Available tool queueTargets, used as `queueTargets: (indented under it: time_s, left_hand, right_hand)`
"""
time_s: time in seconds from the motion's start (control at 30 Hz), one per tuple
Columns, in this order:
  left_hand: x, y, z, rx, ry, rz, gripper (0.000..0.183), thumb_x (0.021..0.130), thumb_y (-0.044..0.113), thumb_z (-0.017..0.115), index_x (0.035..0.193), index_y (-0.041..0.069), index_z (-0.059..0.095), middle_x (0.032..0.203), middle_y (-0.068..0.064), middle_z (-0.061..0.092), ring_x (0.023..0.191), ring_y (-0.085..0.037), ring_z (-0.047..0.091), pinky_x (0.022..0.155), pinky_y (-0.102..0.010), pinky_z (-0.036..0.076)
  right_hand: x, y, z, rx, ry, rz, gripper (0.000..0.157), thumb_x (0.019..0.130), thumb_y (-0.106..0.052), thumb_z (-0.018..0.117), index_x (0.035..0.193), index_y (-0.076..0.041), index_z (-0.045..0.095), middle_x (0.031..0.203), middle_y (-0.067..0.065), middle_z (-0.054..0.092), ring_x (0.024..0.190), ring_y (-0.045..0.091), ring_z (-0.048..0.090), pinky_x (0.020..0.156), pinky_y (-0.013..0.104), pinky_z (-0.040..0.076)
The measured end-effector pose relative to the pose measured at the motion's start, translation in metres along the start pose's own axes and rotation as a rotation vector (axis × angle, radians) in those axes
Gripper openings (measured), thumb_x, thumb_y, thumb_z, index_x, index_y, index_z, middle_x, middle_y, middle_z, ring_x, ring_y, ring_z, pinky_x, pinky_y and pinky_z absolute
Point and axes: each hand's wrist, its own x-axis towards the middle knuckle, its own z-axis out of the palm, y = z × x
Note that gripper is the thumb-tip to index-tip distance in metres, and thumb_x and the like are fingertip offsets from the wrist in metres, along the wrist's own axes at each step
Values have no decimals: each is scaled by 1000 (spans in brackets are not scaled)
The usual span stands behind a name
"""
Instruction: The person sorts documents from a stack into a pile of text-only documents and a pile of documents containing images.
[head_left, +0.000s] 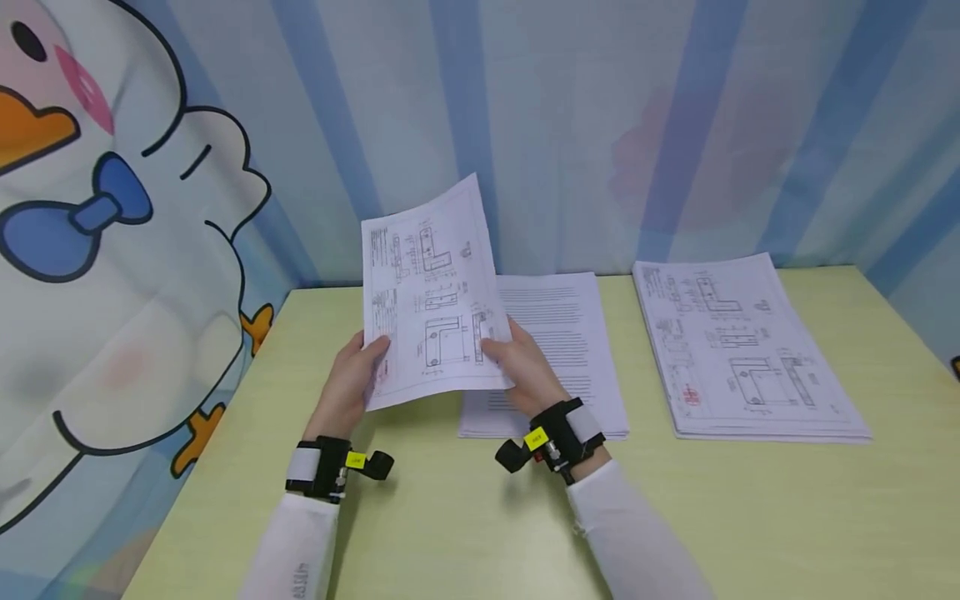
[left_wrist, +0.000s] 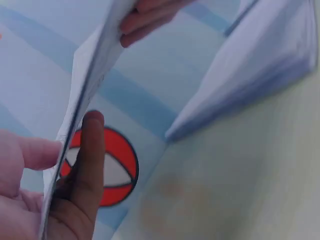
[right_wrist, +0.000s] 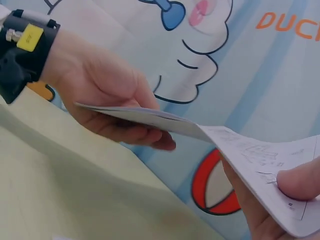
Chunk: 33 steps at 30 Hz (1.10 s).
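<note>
A thin sheaf of paper printed with technical drawings [head_left: 420, 292] is held up off the table between both hands, tilted and slightly bowed. My left hand [head_left: 347, 379] grips its lower left edge, thumb on the printed face and fingers behind. On the lower right edge, my right hand [head_left: 528, 367] pinches it the same way, its thumb [right_wrist: 300, 180] lying on the print in the right wrist view. Edge-on in the left wrist view, the sheaf [left_wrist: 82, 100] runs between the left thumb and fingers. How many sheets it has I cannot tell.
Behind the right hand lies a stack of text-printed paper [head_left: 555, 333], partly covered. Farther right rests a stack of drawing sheets [head_left: 738, 350]. Both sit on the pale yellow table [head_left: 435, 517]. A striped curtain [head_left: 562, 125] with a cartoon duck [head_left: 135, 333] hangs behind and at the left.
</note>
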Motion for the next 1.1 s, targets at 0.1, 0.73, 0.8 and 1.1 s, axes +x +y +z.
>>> queueTargets:
  time_s: [0.1,0.73,0.8,1.1]
  left_hand:
    - [-3,5,16,-78,-54,50,41,96,32,44,135,23,38,123,-6,53,104,-20,54,81,-30,47]
    - [-17,11,164,51,-332,160,34,92,28,53,125,30,46,106,-2,64,90,-19,62,73,-33,50]
    - [-19,11,180,61,-395,163,34,91,24,54,124,30,47,105,-1,65,86,-21,63,69,-34,51]
    - [-32,11,249,55,-529,105,32,85,11,61,113,21,50,86,-7,67,59,-22,60,51,-27,49]
  right_hand:
    - [-7,-12,-17,-40,0,-22,48,95,-12,41,138,-32,34,129,3,50,108,25,53,83,34,45]
    - [-77,-78,-144,-334,246,-87,50,97,-20,41,143,-29,24,139,9,39,113,22,49,82,31,47]
    - [-83,-80,-162,-335,278,-85,51,96,-23,44,143,-30,25,139,9,38,113,21,48,81,30,46]
    - [-109,-79,-246,-521,430,-49,57,90,-43,51,141,-36,27,130,3,45,102,18,53,74,36,44]
